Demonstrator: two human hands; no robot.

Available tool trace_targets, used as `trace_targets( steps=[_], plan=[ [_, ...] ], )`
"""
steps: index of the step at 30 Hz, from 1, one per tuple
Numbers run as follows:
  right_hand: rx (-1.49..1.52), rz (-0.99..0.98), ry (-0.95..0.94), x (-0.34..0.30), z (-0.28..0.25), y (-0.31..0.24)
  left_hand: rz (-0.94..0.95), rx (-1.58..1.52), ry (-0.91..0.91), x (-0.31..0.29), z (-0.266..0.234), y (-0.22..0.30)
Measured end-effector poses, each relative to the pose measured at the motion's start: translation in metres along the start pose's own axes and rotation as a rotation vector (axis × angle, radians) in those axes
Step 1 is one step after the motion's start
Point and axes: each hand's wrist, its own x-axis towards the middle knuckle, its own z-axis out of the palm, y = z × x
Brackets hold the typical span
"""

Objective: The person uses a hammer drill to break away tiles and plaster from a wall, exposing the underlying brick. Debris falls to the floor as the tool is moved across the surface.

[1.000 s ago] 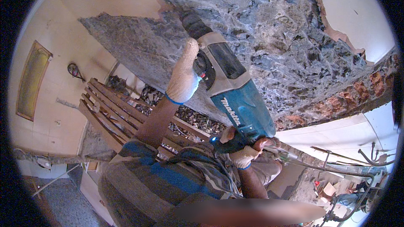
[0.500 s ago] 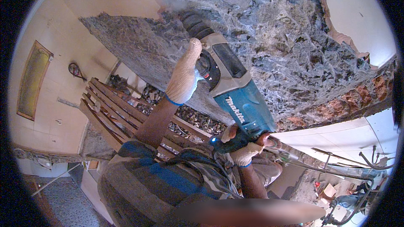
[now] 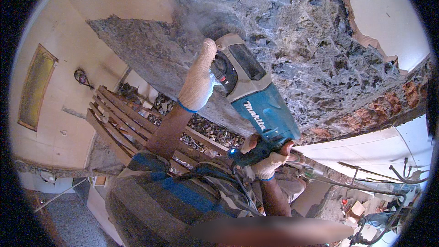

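Observation:
A teal and grey rotary hammer (image 3: 265, 113) slants up and leftward against the rough, stripped stone wall (image 3: 315, 41). Its black front end fades into a haze of dust, so the bit's tip is hidden. My left hand (image 3: 197, 80), in a pale knitted glove with a blue cuff, is closed at the tool's front beside the round dial; its fingers are mostly out of sight behind it. With a similar glove, my right hand (image 3: 267, 165) wraps round the rear handle, bare fingertips showing.
Below the wall stands a brown slatted bench (image 3: 130, 123), with broken rubble (image 3: 212, 130) behind its slats. Exposed red brick (image 3: 388, 110) edges the wall's lower right. Metal pipes (image 3: 366, 187) and clutter lie at the lower right. A racket (image 3: 81, 77) hangs on the left wall.
The rotary hammer's front has shifted slightly, and less of its black nose shows. The dust around it has grown thicker. Both hands keep their hold.

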Motion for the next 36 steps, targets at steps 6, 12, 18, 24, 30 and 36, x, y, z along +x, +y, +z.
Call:
trace_targets(
  steps=[6,12,18,24,30,36],
  plan=[
    [-0.059,-0.089,0.196,0.004,0.005,0.010,0.089,0.006,-0.022,-0.001,0.000,-0.003],
    [0.022,-0.052,-0.015,0.008,-0.003,0.005,0.237,0.300,0.042,0.016,-0.017,-0.018],
    [-0.018,-0.102,0.085,0.019,-0.018,0.009,0.155,0.255,0.075,0.025,-0.023,-0.028],
    [-0.028,-0.073,-0.037,0.020,-0.016,0.003,0.224,0.296,0.077,0.037,-0.027,-0.027],
    [-0.055,-0.120,-0.090,0.007,0.014,0.009,0.189,0.222,0.027,0.002,-0.010,0.007],
    [0.113,-0.020,0.001,-0.030,0.013,0.032,0.035,-0.309,-0.122,-0.012,-0.012,0.023]
  ],
)
